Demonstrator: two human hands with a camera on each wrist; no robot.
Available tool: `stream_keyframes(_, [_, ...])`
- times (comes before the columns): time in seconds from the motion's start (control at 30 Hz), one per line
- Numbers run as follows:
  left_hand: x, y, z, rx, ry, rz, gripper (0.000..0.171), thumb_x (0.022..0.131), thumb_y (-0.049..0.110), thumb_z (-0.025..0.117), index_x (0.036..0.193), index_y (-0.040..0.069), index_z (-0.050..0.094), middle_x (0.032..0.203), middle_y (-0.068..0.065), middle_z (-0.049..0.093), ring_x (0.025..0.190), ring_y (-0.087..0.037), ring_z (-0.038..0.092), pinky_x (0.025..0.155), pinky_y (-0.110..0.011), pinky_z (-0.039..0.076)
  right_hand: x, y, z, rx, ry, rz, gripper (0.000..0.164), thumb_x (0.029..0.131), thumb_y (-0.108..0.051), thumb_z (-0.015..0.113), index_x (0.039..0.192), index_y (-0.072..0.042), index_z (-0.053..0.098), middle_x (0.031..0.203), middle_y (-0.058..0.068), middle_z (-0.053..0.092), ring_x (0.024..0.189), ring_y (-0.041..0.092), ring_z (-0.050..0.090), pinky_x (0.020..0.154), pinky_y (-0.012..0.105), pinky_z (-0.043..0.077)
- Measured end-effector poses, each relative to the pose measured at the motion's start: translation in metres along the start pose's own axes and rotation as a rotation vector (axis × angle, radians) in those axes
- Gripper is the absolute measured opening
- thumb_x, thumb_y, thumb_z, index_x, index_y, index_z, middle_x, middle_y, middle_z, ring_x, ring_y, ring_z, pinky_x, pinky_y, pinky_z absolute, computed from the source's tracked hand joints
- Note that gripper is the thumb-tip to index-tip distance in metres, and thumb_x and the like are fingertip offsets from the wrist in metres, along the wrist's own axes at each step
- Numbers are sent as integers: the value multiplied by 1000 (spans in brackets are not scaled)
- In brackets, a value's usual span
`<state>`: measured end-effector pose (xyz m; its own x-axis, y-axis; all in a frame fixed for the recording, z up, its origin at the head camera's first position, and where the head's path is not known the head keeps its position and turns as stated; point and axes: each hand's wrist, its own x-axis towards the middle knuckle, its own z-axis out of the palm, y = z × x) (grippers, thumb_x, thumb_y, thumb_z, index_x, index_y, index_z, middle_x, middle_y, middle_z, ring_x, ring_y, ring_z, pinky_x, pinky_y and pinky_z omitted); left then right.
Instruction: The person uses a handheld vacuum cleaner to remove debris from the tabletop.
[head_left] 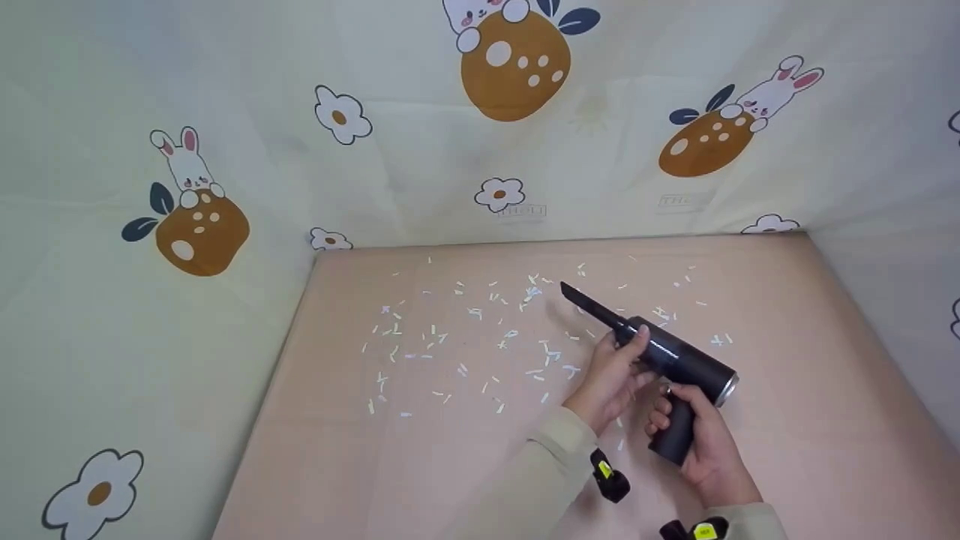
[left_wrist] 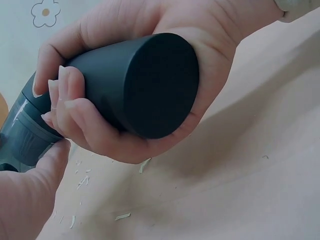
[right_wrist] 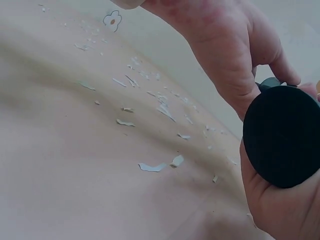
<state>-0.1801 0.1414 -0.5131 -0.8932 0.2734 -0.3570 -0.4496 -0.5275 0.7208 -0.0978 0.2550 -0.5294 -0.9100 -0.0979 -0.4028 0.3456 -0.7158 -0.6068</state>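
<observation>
A black handheld vacuum cleaner [head_left: 686, 364] is held above the table, its narrow slanted nozzle [head_left: 589, 303] pointing to the far left. My left hand [head_left: 609, 379] grips the front of its body, thumb on top, fingers partly hidden beneath. Wrapped round the handle [head_left: 675, 431] is my right hand [head_left: 709, 450]. The left wrist view shows the right hand's fingers [left_wrist: 85, 117] curled about the handle, whose flat round end [left_wrist: 160, 85] faces the camera. Thin pale paper scraps [head_left: 532, 292] lie scattered below and left of the nozzle; larger-looking ones [right_wrist: 152, 167] appear in the right wrist view.
The pinkish-brown tabletop [head_left: 315, 450] meets a pale curtain [head_left: 405, 172] printed with rabbits and flowers at its back and sides. Black devices with yellow labels [head_left: 611, 476] are strapped at both wrists.
</observation>
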Motion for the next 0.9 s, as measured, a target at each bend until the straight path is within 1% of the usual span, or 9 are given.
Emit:
stream_keyframes(0.17, [-1,0,-1,2,17,-15,37,99,24,67,127,5,54,105,-15,71,88,-23,70,88,-43,63,0,0,0,-12,5,2,24,108,-22,36,100,-8,53,69,-2,55,57,10,50,61,23,53])
stream_keyframes(0.3, [-1,0,-1,4,26,-21,38,98,24,67,129,5,54,107,-16,70,90,-24,70,89,-43,62,1,1,0,-21,16,-9,23,107,-21,36,99,-7,53,68,-2,54,56,10,49,59,23,52])
stream_keyframes(0.37, [-1,0,-1,3,28,-15,39,98,24,68,130,5,54,108,-16,70,92,-24,71,89,-43,62,2,1,1,-33,37,-19,23,107,-21,37,99,-7,53,67,-2,53,55,10,49,57,23,51])
stream_keyframes(0.5, [0,-1,1,5,46,7,39,98,23,68,130,6,54,109,-14,71,94,-23,70,88,-41,62,4,0,3,-96,126,-36,18,106,-20,44,99,-7,56,68,-2,54,54,10,51,56,23,51])
stream_keyframes(0.6, [0,-2,2,9,70,32,40,97,21,69,130,6,53,109,-13,70,94,-22,70,87,-40,62,6,0,4,-163,216,-43,11,103,-18,54,104,-7,56,69,0,59,55,12,55,57,24,53])
stream_keyframes(0.63, [0,-2,2,13,78,43,40,97,21,70,130,5,52,110,-13,70,95,-22,70,87,-40,62,7,0,4,-192,245,-51,12,101,-18,58,105,-7,57,69,0,61,56,13,57,57,25,54])
stream_keyframes(0.8, [-2,-5,1,33,94,80,45,95,18,72,132,4,50,115,-13,69,104,-25,70,92,-43,61,9,4,5,-345,373,-84,22,94,-21,70,105,-8,56,67,0,64,58,15,61,60,27,56])
stream_keyframes(0.9, [-2,-7,1,34,94,83,46,95,18,72,133,4,49,116,-13,69,107,-27,70,93,-43,61,9,5,5,-403,417,-84,33,92,-26,75,112,-10,53,68,-1,63,58,14,61,60,28,56])
